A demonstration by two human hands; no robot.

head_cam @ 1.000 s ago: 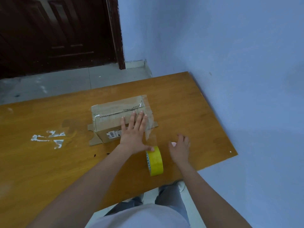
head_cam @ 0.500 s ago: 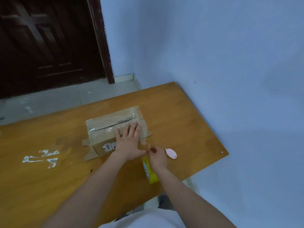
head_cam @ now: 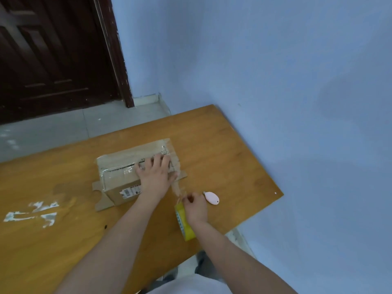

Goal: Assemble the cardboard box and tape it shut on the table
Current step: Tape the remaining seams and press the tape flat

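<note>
Left hand point(head_cam: 156, 178) lies flat, fingers spread; right hand point(head_cam: 195, 205) has its grip pinched, fingers curled.

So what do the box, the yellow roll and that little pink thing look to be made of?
Box: brown cardboard, matte, with glossy clear tape wrinkled over its top. Yellow roll: packing tape, apparently thin clear plastic film, since the table shows through the pulled strip. Pink thing: probably smooth moulded plastic; too small to be sure. Table: wood-grain surface, slightly shiny, possibly laminate.

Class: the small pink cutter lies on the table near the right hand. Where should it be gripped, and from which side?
Pinch the pink cutter across its rounded oval body from above, since it lies flat on the table; the right hand is nearest.
</note>
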